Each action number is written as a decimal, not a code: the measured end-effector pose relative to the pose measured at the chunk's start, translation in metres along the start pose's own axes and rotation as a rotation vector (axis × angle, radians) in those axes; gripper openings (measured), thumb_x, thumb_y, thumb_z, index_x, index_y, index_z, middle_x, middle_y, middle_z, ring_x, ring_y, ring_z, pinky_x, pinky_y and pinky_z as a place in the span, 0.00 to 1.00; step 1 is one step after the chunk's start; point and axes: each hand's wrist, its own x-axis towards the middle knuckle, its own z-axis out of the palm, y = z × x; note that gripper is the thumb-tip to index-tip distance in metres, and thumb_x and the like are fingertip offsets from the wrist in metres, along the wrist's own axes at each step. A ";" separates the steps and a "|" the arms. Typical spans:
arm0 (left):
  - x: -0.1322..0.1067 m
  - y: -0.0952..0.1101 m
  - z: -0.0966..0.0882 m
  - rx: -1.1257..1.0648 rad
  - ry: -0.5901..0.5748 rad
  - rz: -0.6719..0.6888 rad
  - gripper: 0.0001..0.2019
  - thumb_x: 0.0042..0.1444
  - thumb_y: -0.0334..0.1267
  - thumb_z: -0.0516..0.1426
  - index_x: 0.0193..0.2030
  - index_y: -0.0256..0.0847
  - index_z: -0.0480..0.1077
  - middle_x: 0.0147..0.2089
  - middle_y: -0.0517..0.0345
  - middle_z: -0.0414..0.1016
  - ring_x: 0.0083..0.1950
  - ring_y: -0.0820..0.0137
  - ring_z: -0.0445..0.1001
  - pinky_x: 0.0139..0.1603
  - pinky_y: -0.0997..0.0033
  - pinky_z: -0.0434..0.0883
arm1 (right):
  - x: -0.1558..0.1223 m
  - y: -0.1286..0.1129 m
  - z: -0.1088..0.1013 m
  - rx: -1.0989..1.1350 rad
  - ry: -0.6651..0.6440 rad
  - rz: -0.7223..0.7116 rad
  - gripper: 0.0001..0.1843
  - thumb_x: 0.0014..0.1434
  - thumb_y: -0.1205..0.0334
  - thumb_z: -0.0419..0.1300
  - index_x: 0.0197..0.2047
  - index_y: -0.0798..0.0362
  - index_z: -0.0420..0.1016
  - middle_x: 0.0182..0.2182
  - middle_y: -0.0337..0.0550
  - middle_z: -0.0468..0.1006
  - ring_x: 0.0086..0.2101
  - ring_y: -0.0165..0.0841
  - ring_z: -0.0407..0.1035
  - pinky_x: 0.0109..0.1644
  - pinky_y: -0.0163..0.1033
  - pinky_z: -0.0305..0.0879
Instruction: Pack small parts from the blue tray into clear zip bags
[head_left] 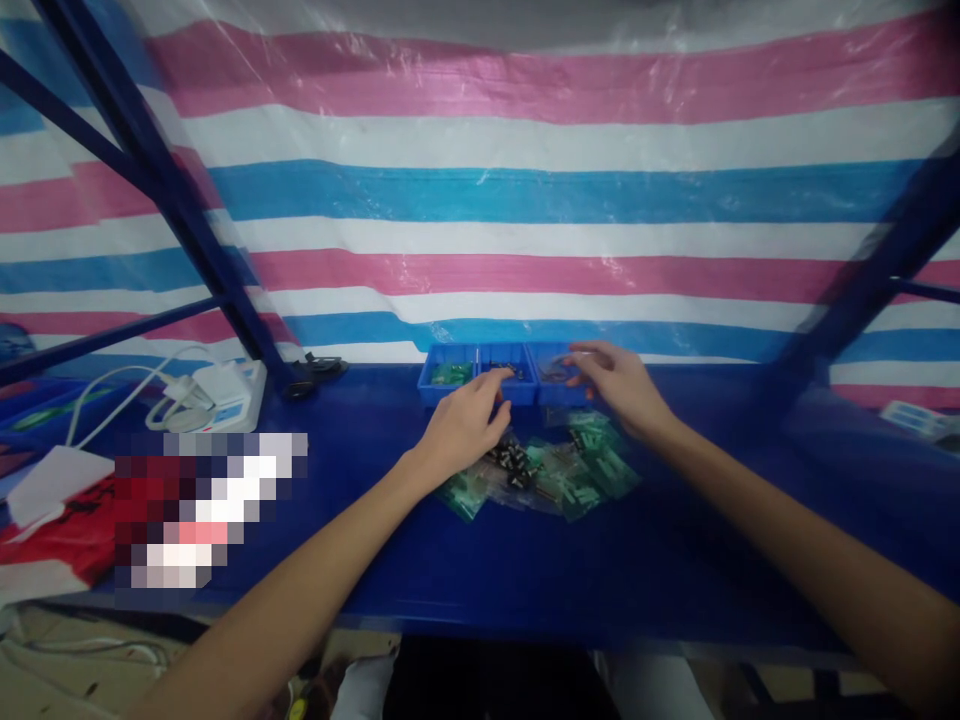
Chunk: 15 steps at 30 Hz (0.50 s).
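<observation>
Head view: left hand [465,425] reaches over the near edge of the middle blue bin [527,393], thumb and forefinger apart in a narrow gap, nothing seen between them. Right hand [619,385] hangs at the right blue bin [553,393], fingers bent and partly spread; fingertips blurred, can't tell if they hold anything. Left blue bin [429,393] sits just beside the middle one, green bits [451,374] inside; three bins in a row at the far side of the blue table [465,590]. Small dark pieces in the middle bin; right bin's contents too blurred to name. Near side of bins, between the forearms: heap of green packets [606,468] and clear packets, some overlapping, with small black parts [514,465] at the heap's left-middle. Far left: white power strip [251,395] with plugs and cables, dark object [322,366] to its right. Near left: red item [94,515], partly pixelated. Striped sheet [525,190] behind table, blue frame posts [191,235] left and right.
</observation>
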 end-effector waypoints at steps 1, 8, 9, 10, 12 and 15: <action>0.000 0.000 0.000 0.011 -0.003 -0.005 0.18 0.68 0.36 0.51 0.63 0.40 0.62 0.49 0.50 0.75 0.43 0.65 0.75 0.43 0.63 0.73 | 0.002 0.003 -0.002 -0.055 -0.005 0.022 0.18 0.60 0.54 0.60 0.50 0.55 0.76 0.38 0.50 0.81 0.28 0.35 0.75 0.23 0.36 0.61; 0.001 -0.001 0.000 0.097 -0.044 0.013 0.11 0.68 0.36 0.51 0.54 0.40 0.68 0.48 0.52 0.74 0.43 0.65 0.75 0.40 0.65 0.73 | -0.004 0.004 0.001 -0.651 -0.039 -0.306 0.12 0.64 0.59 0.54 0.40 0.53 0.78 0.30 0.46 0.80 0.31 0.37 0.72 0.37 0.41 0.63; 0.000 -0.001 0.000 0.109 -0.050 0.020 0.11 0.68 0.36 0.51 0.53 0.40 0.69 0.48 0.52 0.74 0.44 0.65 0.75 0.41 0.65 0.73 | -0.009 0.003 0.005 -0.732 -0.110 -0.333 0.12 0.65 0.60 0.54 0.39 0.53 0.78 0.31 0.46 0.80 0.32 0.37 0.72 0.38 0.41 0.63; 0.000 -0.001 0.001 0.121 -0.056 0.023 0.11 0.67 0.35 0.51 0.53 0.40 0.69 0.48 0.52 0.74 0.44 0.65 0.75 0.41 0.65 0.73 | -0.014 0.002 0.009 -0.820 -0.189 -0.349 0.12 0.66 0.60 0.54 0.38 0.53 0.78 0.33 0.47 0.80 0.34 0.38 0.73 0.38 0.40 0.62; 0.000 -0.001 0.001 0.139 -0.070 0.022 0.10 0.67 0.35 0.51 0.52 0.40 0.70 0.48 0.53 0.74 0.44 0.65 0.75 0.41 0.66 0.73 | -0.025 0.000 0.017 -1.006 -0.332 -0.378 0.11 0.67 0.61 0.54 0.40 0.53 0.77 0.38 0.50 0.80 0.39 0.41 0.73 0.38 0.40 0.63; -0.001 -0.001 0.002 0.147 -0.087 0.017 0.10 0.67 0.35 0.52 0.51 0.41 0.70 0.48 0.53 0.74 0.44 0.65 0.75 0.40 0.66 0.72 | -0.040 -0.002 0.026 -1.212 -0.425 -0.411 0.11 0.68 0.61 0.54 0.44 0.56 0.77 0.43 0.55 0.79 0.44 0.45 0.72 0.39 0.42 0.64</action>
